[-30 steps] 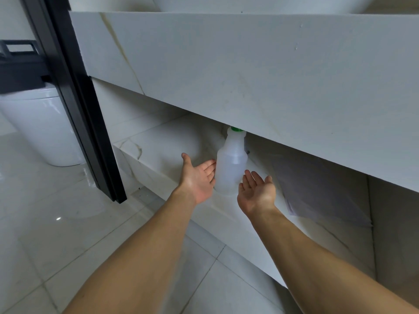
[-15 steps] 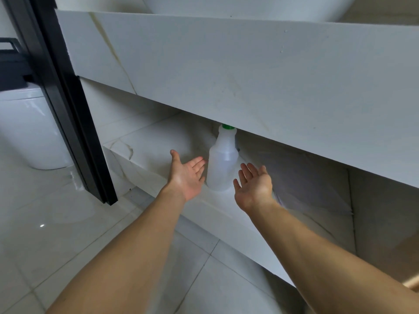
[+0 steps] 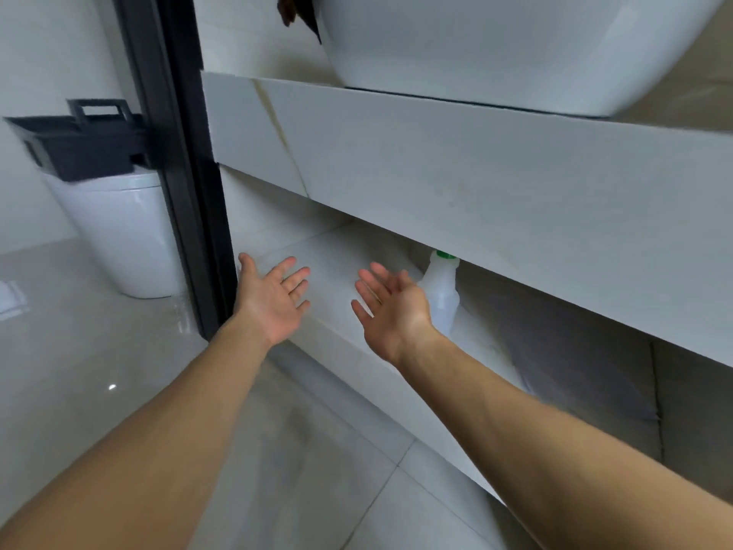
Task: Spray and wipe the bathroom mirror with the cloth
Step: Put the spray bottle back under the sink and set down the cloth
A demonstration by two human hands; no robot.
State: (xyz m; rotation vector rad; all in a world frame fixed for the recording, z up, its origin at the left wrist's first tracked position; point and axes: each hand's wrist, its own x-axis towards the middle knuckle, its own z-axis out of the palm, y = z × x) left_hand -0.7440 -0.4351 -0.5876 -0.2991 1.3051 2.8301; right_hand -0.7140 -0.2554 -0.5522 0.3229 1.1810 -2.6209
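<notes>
A translucent white bottle (image 3: 442,295) with a green collar stands on the low shelf (image 3: 341,256) under the vanity counter, its top hidden by the counter's front slab. A grey cloth (image 3: 571,351) lies flat on the shelf to the bottle's right. My right hand (image 3: 390,311) is palm up with fingers spread, just left of the bottle and in front of it, holding nothing. My left hand (image 3: 273,297) is open too, palm turned inward, farther left near the black frame. The mirror is out of view.
A white basin (image 3: 496,45) sits on the marble counter slab (image 3: 456,180) above. A black door frame (image 3: 178,160) stands left of the vanity. Beyond it a white toilet (image 3: 123,232) carries a black basket (image 3: 79,140). Grey floor tiles (image 3: 79,351) spread below.
The view rose and swung left, bringing the basin into sight. Both hands now sit left of the bottle instead of flanking it, still open and holding nothing.
</notes>
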